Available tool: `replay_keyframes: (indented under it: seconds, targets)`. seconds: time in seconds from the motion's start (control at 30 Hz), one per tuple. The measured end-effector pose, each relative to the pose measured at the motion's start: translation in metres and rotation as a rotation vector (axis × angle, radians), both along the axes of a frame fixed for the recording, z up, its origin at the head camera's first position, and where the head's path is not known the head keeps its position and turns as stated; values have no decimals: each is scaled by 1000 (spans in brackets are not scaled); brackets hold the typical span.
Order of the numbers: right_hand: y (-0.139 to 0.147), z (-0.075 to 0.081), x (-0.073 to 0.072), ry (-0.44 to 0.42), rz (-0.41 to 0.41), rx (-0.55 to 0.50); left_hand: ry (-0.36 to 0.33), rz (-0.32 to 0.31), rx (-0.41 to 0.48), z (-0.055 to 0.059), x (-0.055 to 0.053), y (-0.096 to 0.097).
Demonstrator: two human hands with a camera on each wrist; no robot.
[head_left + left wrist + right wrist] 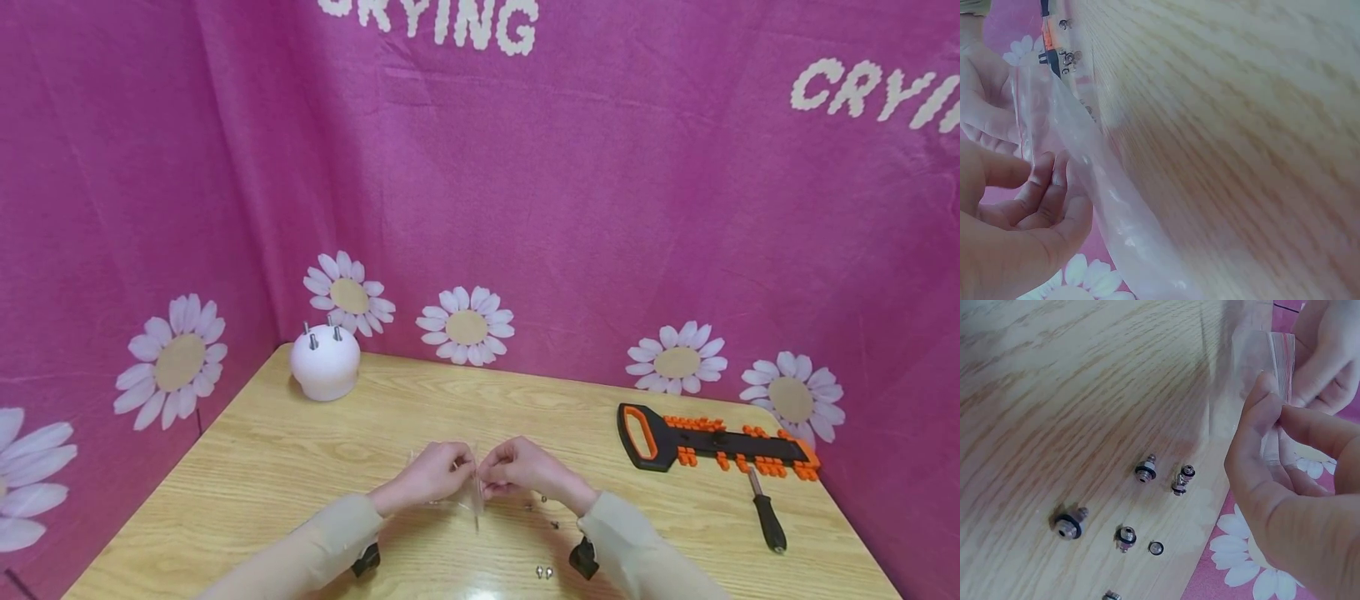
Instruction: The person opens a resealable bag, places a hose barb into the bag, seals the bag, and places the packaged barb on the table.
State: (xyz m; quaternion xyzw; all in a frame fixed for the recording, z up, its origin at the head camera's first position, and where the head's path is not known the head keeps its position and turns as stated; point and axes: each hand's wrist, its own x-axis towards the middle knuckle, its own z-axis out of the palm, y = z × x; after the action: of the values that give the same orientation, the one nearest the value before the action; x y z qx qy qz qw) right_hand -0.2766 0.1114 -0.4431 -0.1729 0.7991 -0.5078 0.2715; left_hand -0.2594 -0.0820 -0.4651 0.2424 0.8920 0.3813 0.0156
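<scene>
A clear zip bag (1107,181) with a red line along its seal is between my two hands, over the front middle of the table. My left hand (435,472) pinches the bag near its mouth with thumb and fingers. Opposite it, my right hand (531,468) pinches the other side of the mouth, as the right wrist view shows. Below the right hand lie several small metal fittings (1145,470) with black rings, scattered on the wood. One small black-rimmed ring (1156,548) lies among them.
A white rounded body (326,367) with metal posts on top stands at the back left of the table (225,492). To the right lie a black and orange rack (731,442) and a screwdriver (768,521) with a black handle. Pink flowered cloth (525,208) hangs behind.
</scene>
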Motion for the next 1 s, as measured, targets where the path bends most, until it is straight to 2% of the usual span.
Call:
replay_keyframes:
  seconds: [0.23,0.4,0.8,1.0]
  targets:
    - [-2,-2,2,-33,-33,-24,-44,17,3,1,2,3]
    - [-2,-2,3,-29,-52,-25,-29,23,6,2,3,2]
    - [-4,1,6,87,-82,36,-80,11,32,4,3,5]
    - [-4,-1,5,89,-124,35,-99,7,40,4,2,7]
